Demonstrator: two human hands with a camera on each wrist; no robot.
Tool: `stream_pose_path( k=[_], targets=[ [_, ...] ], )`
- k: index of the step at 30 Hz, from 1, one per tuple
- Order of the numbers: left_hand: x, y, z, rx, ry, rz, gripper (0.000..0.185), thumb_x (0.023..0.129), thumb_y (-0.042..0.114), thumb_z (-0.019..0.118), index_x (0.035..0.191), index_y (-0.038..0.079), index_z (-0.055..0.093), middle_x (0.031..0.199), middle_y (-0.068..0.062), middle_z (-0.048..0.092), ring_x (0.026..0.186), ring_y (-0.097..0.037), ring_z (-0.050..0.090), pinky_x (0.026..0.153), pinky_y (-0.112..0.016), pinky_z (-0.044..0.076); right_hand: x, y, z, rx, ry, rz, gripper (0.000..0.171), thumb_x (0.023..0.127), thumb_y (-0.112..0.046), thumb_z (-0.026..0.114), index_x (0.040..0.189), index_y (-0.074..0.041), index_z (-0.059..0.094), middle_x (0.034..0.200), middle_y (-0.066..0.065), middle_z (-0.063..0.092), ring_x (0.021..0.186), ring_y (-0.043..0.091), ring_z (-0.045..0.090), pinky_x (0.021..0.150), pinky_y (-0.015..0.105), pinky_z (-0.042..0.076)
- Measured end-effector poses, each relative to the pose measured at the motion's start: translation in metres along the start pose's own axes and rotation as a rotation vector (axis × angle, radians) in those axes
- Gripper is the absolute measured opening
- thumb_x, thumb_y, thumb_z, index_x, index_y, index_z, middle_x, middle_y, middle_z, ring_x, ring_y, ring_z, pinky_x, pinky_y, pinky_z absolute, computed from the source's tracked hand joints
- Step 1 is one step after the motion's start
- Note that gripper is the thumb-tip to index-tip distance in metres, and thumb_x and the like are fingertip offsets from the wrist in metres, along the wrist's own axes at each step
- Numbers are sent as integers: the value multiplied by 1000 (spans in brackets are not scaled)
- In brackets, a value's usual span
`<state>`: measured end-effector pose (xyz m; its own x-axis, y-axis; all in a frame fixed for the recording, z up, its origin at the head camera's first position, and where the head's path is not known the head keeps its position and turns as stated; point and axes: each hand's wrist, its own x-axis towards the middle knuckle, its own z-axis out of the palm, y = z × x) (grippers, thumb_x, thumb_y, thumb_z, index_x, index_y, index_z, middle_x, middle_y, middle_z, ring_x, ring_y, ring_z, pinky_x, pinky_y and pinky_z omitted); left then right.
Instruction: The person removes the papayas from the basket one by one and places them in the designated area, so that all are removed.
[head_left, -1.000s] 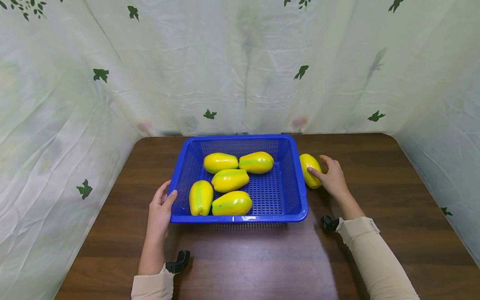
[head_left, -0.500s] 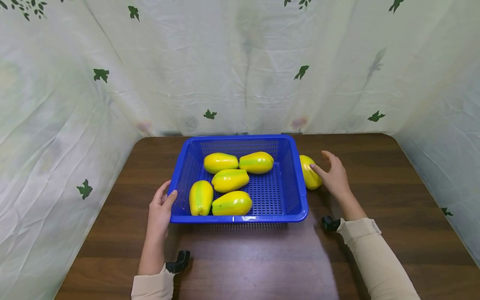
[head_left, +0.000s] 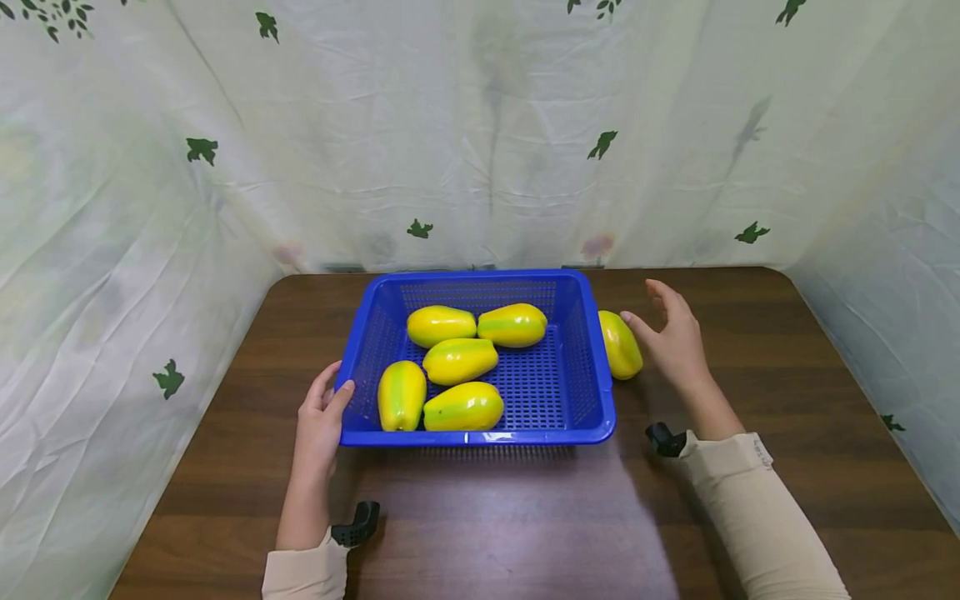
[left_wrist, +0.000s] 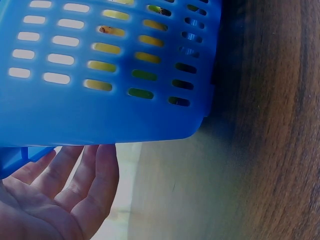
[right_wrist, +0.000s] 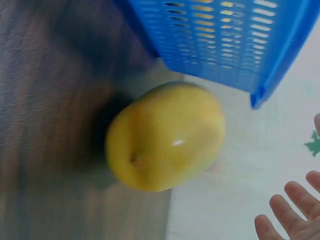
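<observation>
A blue perforated plastic basket (head_left: 558,392) stands on the table with several yellow papayas (head_left: 461,360) streaked with green lying inside. My left hand (head_left: 321,417) grips its left side, thumb over the rim and fingers along the outside. In the left wrist view those fingers (left_wrist: 102,180) show at the basket's edge. Just outside the right wall, another papaya (head_left: 621,346) lies on the table, partly hidden by the rim. My right hand (head_left: 675,346) is to the right of this papaya, fingers spread and holding nothing. The right wrist view shows the papaya apart from those fingers.
The brown wooden table (head_left: 495,525) reaches back to a pale curtain (head_left: 510,150) with green leaf prints, which hangs behind it and along both sides. Dark wrist-worn devices sit at both cuffs, the left one (head_left: 357,523) low over the table.
My right hand has let go of the papaya beside the basket and drawn back to the right and slightly away, its fingers spreading. The left hand and basket have stayed in place.
</observation>
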<state>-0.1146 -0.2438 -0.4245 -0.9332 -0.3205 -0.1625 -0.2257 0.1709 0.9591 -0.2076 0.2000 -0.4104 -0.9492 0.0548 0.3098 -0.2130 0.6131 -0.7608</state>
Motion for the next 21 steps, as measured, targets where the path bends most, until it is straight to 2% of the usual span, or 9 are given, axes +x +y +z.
stream_pose_path(
  k=[11, 21],
  targets=[
    [2, -2, 0, 1, 12, -2, 47, 93, 35, 47, 136, 22, 37, 114, -13, 51, 85, -18, 57, 67, -22, 49, 3, -36, -4, -2, 40, -144, 62, 81, -27, 68, 132, -7, 42, 128, 13, 45, 113, 33, 41, 91, 50, 33],
    [2, -2, 0, -24, 15, 1, 47, 92, 34, 49, 136, 21, 38, 112, -13, 51, 81, -15, 57, 66, -23, 50, 6, -71, -2, 10, 4, -241, 63, 79, -27, 69, 133, -10, 41, 130, 9, 44, 114, 28, 41, 91, 47, 34]
  ],
)
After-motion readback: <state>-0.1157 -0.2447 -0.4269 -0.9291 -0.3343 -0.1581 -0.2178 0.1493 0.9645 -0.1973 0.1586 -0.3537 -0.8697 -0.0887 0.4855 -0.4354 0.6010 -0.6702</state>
